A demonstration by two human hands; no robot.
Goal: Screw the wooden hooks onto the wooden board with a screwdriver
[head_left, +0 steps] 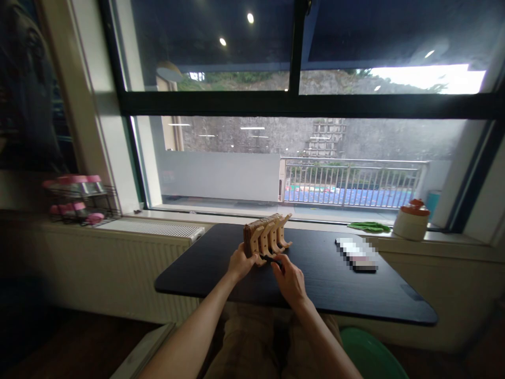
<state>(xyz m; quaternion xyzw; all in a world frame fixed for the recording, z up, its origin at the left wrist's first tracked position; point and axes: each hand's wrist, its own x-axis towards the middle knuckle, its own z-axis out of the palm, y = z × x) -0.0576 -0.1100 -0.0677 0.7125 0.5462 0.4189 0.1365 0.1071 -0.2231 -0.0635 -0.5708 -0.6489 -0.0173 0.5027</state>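
A wooden hook rack stands on the dark table, with several pale curved hooks on a browner backing. My left hand grips its near left end, thumb at the lower corner. Closed around a small dark tool is my right hand, just right of the rack's lower near end. The tool points left toward the lowest part of the nearest hook. Whether its tip touches the wood cannot be made out, and the tool's exact kind is unclear.
The black table has rounded corners. On its right lies a phone, partly pixelated. A green cloth and a white bottle with an orange top sit on the windowsill. Left are a radiator and a wire rack with pink-lidded jars.
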